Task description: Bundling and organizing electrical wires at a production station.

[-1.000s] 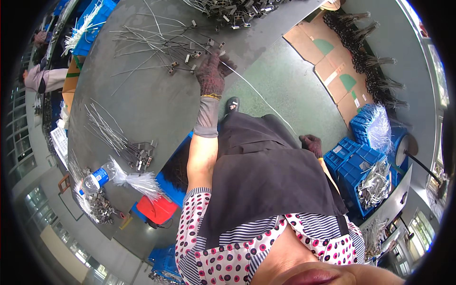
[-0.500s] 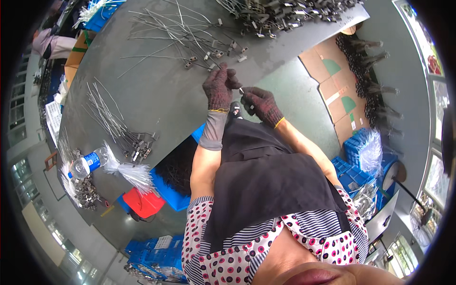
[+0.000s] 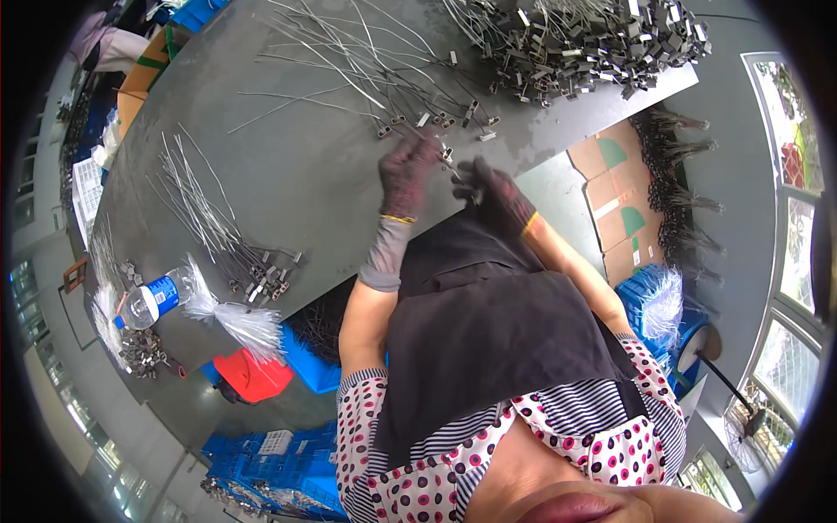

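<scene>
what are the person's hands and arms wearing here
Both hands wear dark speckled knit gloves with yellow-edged cuffs: left hand, right hand. A grey sleeve guard covers the left forearm. The shirt's short sleeves are striped, with pink and dark dots.

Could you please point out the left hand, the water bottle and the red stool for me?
left hand [image 3: 407, 174], head view, on the back of the dark glove.
water bottle [image 3: 155, 297], head view, on its blue label.
red stool [image 3: 251, 376], head view, on its seat.
</scene>
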A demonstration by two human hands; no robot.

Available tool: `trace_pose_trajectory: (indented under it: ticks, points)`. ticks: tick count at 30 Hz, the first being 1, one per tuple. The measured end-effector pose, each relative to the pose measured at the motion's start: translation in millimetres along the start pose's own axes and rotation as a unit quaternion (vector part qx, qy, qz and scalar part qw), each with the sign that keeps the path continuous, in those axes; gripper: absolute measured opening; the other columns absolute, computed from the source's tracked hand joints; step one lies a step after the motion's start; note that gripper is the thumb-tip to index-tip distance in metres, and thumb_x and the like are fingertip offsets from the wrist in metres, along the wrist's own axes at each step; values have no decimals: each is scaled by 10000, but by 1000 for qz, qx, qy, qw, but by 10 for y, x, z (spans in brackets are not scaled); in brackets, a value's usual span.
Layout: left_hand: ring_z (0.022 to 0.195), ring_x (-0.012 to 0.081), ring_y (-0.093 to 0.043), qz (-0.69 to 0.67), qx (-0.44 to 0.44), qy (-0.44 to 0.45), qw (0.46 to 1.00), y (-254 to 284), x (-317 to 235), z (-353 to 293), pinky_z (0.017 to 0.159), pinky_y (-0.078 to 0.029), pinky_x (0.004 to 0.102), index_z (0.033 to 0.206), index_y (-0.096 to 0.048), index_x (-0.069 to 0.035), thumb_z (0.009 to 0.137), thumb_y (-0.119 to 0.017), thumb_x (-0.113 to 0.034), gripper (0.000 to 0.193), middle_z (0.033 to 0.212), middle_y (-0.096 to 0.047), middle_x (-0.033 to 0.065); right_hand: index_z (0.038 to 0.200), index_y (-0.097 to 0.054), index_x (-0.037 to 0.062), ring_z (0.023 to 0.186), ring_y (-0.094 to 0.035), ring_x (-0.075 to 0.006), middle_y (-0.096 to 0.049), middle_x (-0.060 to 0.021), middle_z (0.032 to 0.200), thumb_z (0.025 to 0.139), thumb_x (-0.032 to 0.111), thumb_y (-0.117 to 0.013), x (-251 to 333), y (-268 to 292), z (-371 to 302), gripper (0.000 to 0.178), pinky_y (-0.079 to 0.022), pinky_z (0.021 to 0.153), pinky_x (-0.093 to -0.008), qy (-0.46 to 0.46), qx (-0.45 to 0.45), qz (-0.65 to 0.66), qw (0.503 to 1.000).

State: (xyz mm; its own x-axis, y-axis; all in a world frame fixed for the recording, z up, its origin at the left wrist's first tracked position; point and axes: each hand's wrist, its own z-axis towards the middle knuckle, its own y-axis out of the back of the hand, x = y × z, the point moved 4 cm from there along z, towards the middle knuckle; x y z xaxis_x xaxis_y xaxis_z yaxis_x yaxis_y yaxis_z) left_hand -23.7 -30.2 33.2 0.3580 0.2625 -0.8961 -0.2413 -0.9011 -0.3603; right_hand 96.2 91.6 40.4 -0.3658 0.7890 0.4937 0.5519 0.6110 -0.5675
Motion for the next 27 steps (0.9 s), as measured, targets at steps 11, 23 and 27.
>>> trace_pose_trajectory:
  ticks: [11,23,27]
  points:
    - [776,255,-689,529,-103,-228,811,381,-101,701,747,-537,373,1139,-685,-40,884,-619,-270,349,975,-716,128,1294,-530,-7,968,-659,-382,-643,-230,1140,951,462,-558,1003,-690,1280,583,-535,821,-429,255,51,-509,821]
    - [1161,386,-519,696,-75,-45,713,32,595,1156,988,-419,478,1230,-594,-44,777,-675,-227,495,1276,-563,186,1068,-561,-87,923,-690,-412,-684,-241,979,836,610,-633,1030,-1310,2262,738,-552,725,-516,243,12,-859,450]
    - [1002,347,-634,573,-98,-202,788,-161,343,1173,831,-517,447,1078,-677,-104,799,-634,-182,293,1118,-662,148,1053,-549,-67,837,-691,-416,-685,-257,896,800,525,-690,998,-854,2948,659,-550,724,-472,323,38,-868,376]
